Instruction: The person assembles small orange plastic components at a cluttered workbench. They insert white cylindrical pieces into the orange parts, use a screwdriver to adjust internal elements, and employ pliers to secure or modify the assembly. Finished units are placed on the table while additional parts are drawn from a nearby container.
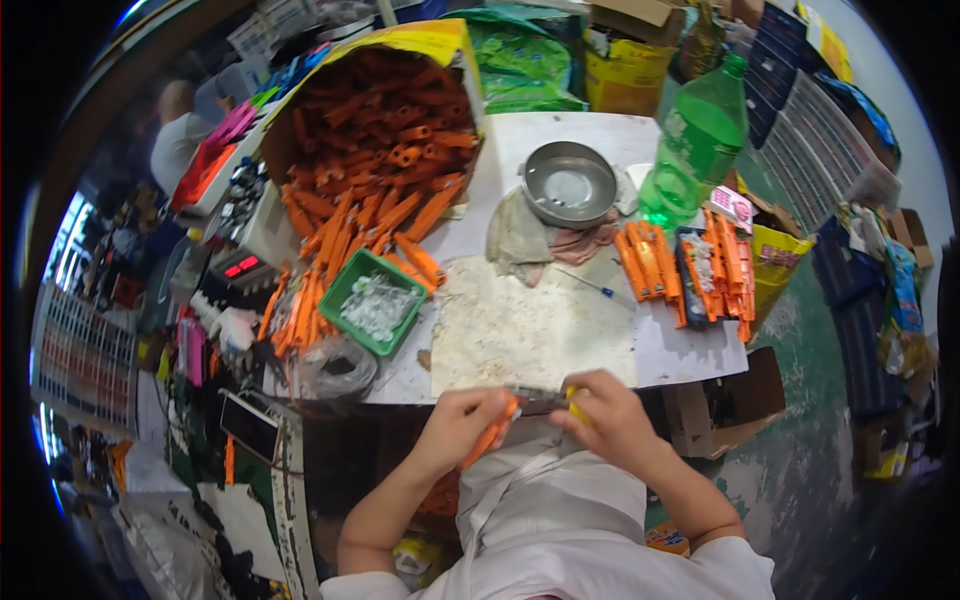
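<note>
Low over my lap, in front of the table's near edge, both hands are held close together. My left hand (455, 425) is closed around a long orange plastic part (486, 443), which slants down toward my lap. In my closed right hand (612, 418) are yellow-handled pliers (540, 397), their dark metal end reaching left to the top of the orange part. Whether the jaws grip it is too small to tell. Ahead lies a stained white work sheet (530, 330). Left of it stands a green tray (385, 345) of small clear plastic pieces.
A yellow sack (455, 50) spills many orange parts at the back left. A metal bowl (570, 185) sits on a rag (515, 240). At the right are a green bottle (695, 150) and rows of orange parts (650, 262). A pen (590, 284) lies on the sheet.
</note>
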The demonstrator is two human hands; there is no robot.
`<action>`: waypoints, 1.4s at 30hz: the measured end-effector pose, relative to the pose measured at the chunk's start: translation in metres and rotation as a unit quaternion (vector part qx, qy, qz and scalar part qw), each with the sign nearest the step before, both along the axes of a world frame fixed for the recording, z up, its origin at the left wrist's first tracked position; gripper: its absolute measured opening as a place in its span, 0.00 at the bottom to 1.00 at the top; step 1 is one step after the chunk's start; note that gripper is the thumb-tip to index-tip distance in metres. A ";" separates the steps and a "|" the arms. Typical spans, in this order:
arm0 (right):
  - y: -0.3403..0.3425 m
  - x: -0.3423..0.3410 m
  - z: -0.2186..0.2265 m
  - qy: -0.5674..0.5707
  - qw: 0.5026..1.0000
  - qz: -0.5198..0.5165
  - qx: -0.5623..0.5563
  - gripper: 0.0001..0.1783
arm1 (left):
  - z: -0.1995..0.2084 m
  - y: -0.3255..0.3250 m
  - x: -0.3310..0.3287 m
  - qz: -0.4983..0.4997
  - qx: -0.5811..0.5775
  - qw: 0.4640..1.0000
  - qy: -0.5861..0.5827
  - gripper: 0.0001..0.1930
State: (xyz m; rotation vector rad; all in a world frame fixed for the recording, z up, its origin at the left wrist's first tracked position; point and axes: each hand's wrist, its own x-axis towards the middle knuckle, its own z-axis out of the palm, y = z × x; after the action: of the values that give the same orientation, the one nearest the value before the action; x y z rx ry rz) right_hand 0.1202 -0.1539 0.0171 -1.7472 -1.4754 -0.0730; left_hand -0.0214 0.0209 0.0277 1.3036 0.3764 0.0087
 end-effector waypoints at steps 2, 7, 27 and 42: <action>0.010 0.007 0.002 0.034 0.999 -0.038 -0.019 0.12 | -0.010 0.004 0.007 0.052 -0.114 0.992 -0.014 0.19; 0.014 0.032 -0.008 0.080 0.988 -0.132 -0.031 0.14 | -0.019 0.010 0.008 0.135 -0.331 0.927 -0.111 0.21; -0.007 -0.008 0.005 0.630 0.732 0.120 -0.228 0.20 | -0.007 -0.002 0.004 0.109 0.076 0.982 -0.135 0.14; -0.028 -0.013 -0.060 0.623 0.742 0.244 -0.038 0.24 | -0.021 -0.007 -0.006 -0.007 -0.011 0.993 -0.119 0.21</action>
State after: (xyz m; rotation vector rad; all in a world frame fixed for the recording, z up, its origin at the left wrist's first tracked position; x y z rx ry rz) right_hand 0.1073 -0.1816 -0.0429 -0.9227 -0.7910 1.2131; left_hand -0.0274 0.0135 0.0067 1.2672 0.1623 0.1461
